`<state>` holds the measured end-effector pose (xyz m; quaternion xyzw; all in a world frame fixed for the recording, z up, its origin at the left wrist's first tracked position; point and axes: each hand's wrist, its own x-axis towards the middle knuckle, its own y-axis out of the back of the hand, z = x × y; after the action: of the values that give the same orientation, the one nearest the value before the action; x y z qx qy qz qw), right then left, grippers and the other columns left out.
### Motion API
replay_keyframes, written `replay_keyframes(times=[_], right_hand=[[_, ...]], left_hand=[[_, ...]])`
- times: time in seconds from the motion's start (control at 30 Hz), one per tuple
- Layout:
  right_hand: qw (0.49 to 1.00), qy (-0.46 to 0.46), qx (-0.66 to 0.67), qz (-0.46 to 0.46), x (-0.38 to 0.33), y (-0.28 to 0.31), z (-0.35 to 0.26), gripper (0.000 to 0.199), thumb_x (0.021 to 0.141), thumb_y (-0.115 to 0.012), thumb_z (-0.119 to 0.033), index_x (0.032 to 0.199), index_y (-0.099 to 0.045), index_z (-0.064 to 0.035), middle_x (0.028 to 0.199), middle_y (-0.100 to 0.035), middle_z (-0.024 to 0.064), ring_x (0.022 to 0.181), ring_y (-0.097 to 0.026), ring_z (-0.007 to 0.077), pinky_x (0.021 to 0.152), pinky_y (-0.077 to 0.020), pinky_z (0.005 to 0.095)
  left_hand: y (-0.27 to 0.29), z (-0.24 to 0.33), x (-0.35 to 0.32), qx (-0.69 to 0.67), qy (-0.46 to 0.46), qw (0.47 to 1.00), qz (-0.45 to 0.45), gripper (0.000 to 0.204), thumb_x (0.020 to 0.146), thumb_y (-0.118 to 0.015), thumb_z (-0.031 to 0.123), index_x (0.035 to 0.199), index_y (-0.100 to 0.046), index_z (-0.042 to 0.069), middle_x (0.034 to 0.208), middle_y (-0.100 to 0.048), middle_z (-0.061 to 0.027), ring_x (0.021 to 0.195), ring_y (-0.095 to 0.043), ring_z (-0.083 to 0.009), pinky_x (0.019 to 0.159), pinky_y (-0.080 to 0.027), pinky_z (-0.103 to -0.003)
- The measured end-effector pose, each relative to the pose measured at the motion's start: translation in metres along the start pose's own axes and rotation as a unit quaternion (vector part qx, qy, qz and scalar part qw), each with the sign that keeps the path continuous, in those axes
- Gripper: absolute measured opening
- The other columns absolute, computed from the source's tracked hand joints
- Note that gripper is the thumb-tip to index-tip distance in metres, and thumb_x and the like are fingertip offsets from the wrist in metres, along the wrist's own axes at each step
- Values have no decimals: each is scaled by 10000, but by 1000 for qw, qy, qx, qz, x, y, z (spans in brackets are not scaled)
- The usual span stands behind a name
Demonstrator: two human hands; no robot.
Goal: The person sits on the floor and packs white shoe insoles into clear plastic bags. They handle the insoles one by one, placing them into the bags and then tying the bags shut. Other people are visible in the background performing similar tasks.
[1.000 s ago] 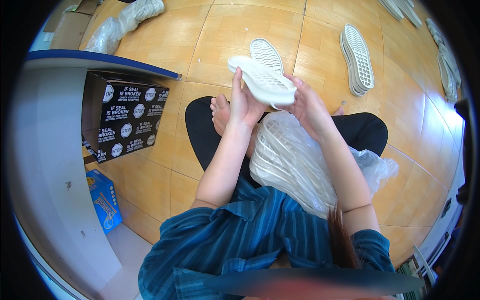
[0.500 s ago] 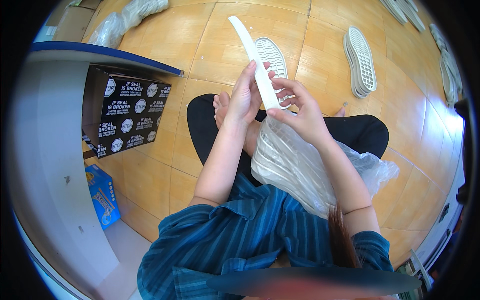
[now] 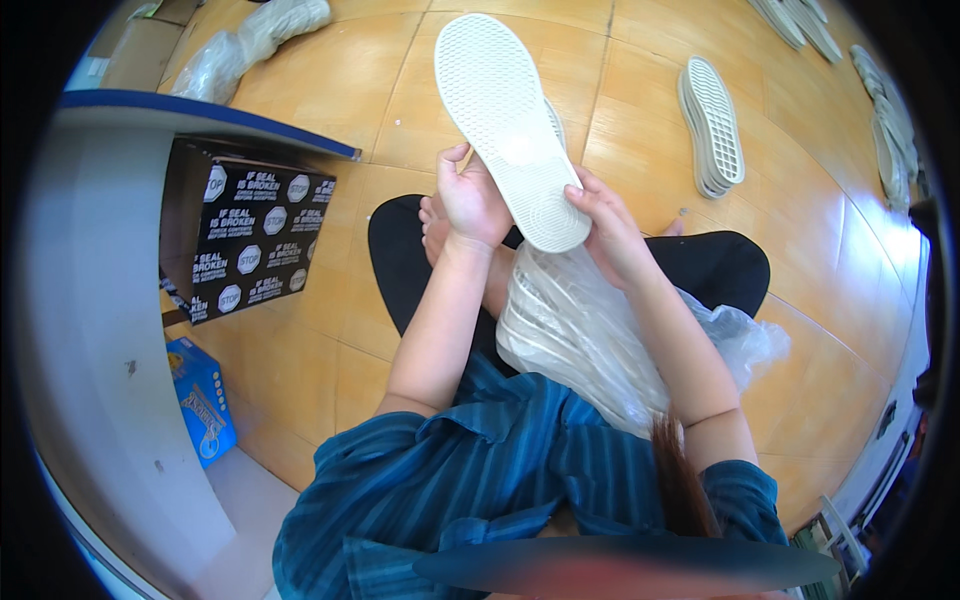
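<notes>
A white shoe sole [image 3: 508, 130] is held up in front of me, its patterned tread face turned toward me. My left hand [image 3: 474, 203] supports its left edge, palm up, with the fingers hidden behind it. My right hand [image 3: 610, 225] grips the heel end at the right, thumb on the tread face. Below the hands, a clear plastic bag [image 3: 570, 330] full of white soles lies across my lap. Another sole [image 3: 555, 122] on the floor is mostly hidden behind the held one.
A stack of white soles [image 3: 712, 125] stands on the tiled floor at the right, with more soles [image 3: 800, 25] at the far right. At the left are a black printed box [image 3: 255, 230], a blue box [image 3: 200, 400] and a grey panel [image 3: 110, 300]. Bagged soles [image 3: 245, 45] lie far left.
The sole has turned from edge-on to showing its full tread face. My left hand has opened its palm upward under it, and my right hand has shifted to the heel edge.
</notes>
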<state>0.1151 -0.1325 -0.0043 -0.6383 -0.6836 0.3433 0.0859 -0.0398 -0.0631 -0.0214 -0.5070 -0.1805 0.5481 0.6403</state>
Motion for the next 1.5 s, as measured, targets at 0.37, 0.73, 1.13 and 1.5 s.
replay_keyframes(times=[0.37,0.73,1.13,1.5], right_hand=[[921,84,-236,299,44,128,-76,574,972,-569,-401,1386,-498,-10,1311,-564,144,1159,-584,241,943,-509,364],[516,-14,-760,394,48,244,-83,614,818,-720,-273,1390,-537,-148,1472,-463,132,1397,-358,315,1109,-288,549],[728,-60,-673,120,102,108,57,574,802,-735,-322,1276,-581,-38,1195,-581,247,1097,-596,388,937,-489,430],[982,-25,-172,73,73,74,11,500,1000,-556,-219,1465,-429,-85,1218,-641,71,1045,-636,136,943,-495,302]], left_hand=[[83,-75,53,339,25,914,222,390,955,-539,199,1283,-521,-12,1104,-606,-61,911,-558,-115,739,-475,-258],[77,-74,54,379,-7,901,211,383,927,-570,160,1252,-548,-42,1002,-602,-78,839,-543,-110,692,-458,-242],[60,-69,45,412,31,876,250,425,917,-513,167,1252,-518,-96,1151,-639,-226,1042,-637,-249,899,-492,-312],[66,-59,48,215,42,966,140,586,1050,-245,492,1376,-470,60,1360,-543,-119,1238,-531,-236,1057,-403,-455]])
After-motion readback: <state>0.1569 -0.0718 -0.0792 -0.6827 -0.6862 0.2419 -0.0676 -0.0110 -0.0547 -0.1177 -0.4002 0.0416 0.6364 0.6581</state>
